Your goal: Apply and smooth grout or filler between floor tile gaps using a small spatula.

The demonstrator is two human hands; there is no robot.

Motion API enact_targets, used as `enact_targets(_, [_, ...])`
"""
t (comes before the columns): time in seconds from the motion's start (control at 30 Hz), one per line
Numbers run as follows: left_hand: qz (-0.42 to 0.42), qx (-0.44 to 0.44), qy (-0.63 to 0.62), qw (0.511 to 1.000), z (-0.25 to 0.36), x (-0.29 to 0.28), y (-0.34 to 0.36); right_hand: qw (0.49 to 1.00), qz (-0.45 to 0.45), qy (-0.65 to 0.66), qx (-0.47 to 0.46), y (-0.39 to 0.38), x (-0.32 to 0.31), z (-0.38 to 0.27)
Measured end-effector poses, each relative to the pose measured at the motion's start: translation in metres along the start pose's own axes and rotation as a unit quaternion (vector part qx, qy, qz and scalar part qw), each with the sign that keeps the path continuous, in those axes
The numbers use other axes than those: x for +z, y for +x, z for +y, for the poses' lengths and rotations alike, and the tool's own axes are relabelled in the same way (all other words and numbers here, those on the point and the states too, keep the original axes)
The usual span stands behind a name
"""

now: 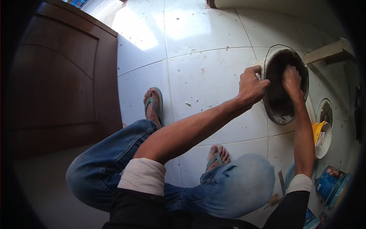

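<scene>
Head view: I've got a grimy, pale round bucket (275, 97) on the white tile floor (213, 87), left hand (252, 87) clamped on its rim. Right hand (292, 81) is inside, can't tell its fingers. Looks mid-job; what's left is too dark to judge.

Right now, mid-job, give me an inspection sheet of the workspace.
Surface: white tiled floor, scattered with small debris.
Job's things: bucket with a crusted rim and thin wire handle; contents unclear.
Clutter: yellow-and-white tub and blue containers at right.
Hands: left hand grips the bucket's rim; right hand reaches inside, fingertips hard to make out.
Cables: nothing seen.
Surroundings: brown wooden panel at left; wooden piece beyond the bucket, at right.
</scene>
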State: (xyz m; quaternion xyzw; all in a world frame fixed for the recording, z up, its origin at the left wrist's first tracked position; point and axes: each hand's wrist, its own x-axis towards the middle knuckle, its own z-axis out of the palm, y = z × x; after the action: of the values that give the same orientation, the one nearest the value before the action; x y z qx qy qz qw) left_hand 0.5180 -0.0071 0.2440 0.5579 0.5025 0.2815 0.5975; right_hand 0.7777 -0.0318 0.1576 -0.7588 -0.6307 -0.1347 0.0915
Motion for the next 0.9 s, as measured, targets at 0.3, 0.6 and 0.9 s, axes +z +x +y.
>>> enact_targets(0.3, [-0.059, -0.007, -0.233, 0.971, -0.047, 0.072, 0.026, 0.936, -0.326, -0.132, -0.014, 0.082, -0.127, 0.009])
enact_targets(0.6, [-0.102, -0.087, -0.303, 0.943, -0.07, 0.046, 0.026, 0.985, -0.143, 0.033, 0.086, 0.003, -0.046, 0.034])
enact_targets(0.9, [-0.096, -0.047, -0.31, 0.945, -0.066, 0.055, 0.015, 0.987, 0.104, -0.111, -0.061, -0.03, 0.041, 0.043])
